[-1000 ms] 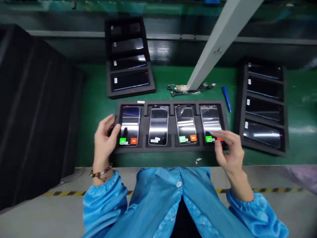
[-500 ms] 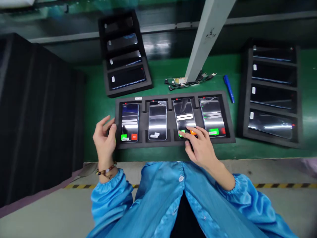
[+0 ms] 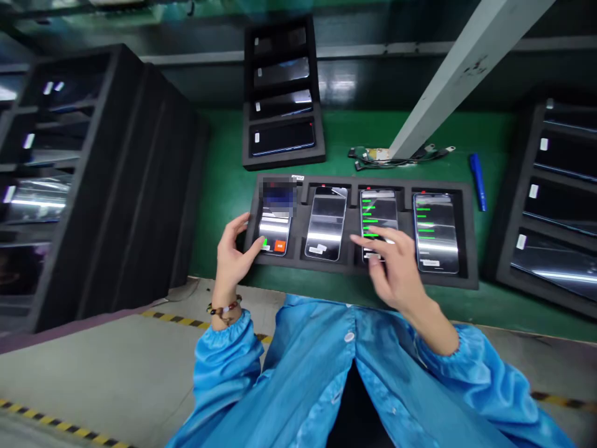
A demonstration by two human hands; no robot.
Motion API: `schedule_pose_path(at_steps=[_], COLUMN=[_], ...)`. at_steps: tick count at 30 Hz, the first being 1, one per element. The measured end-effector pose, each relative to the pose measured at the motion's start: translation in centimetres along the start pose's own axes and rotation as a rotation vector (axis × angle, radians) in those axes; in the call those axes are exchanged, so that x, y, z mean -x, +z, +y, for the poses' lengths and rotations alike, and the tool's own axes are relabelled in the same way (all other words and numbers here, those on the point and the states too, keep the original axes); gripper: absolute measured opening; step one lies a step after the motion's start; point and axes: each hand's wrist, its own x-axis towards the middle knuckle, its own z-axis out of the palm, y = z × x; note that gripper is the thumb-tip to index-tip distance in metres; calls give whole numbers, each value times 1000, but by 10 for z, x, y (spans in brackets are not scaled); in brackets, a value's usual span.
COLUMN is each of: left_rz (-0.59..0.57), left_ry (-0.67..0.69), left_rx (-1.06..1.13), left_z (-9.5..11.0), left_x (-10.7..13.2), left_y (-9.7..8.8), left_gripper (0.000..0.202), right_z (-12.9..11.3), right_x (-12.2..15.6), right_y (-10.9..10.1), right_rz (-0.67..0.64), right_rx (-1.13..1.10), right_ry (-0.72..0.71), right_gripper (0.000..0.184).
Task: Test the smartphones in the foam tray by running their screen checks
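A black foam tray (image 3: 301, 239) lies before me with several smartphones in its slots. At its left end is a phone (image 3: 275, 225) with green and orange buttons; my left hand (image 3: 236, 252) is at that edge, thumb on the green button, fingers apart. The second phone (image 3: 325, 218) shows a dark screen with a white label. Over the third phone (image 3: 379, 208), which has green lines on its screen, my right hand (image 3: 394, 261) is spread, holding nothing. Green lines also show on the rightmost phone (image 3: 436, 230).
A foam tray of phones (image 3: 284, 158) stands behind, another tray (image 3: 504, 249) at the right. Tall stacked trays (image 3: 135, 186) rise on the left. A grey post (image 3: 448, 81), cables (image 3: 396, 160) and a blue marker (image 3: 477, 182) are at the back.
My view has shifted left. My left thumb has come onto the first phone's green button. Coloured buttons on the third and fourth phones have given way to green lines; my right hand has lifted off slightly.
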Motion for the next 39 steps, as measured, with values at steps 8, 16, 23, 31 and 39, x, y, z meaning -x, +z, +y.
schedule_pose_path(at_steps=[8,16,23,31,39], left_rz=[34,67,32,-338,-445], left_ry=[-81,-43,83,605,591], left_rx=[14,-149,-224,-311,-468], left_z=[5,22,22,108,167], left_x=[-17,-41,-41,-30,-39], left_y=[9,25,18,90,158], left_gripper=[62,57,41,40,42], right_z=[77,90,92,91,80], right_x=[59,50,47,46,56], right_y=[-79,-75,-81,-82,-79], right_rz=[375,311,153,162,298], right_rx=[178,147,240,211,175], right_ry=[387,292,282,310,250], right_gripper=[32,34,34,41,34])
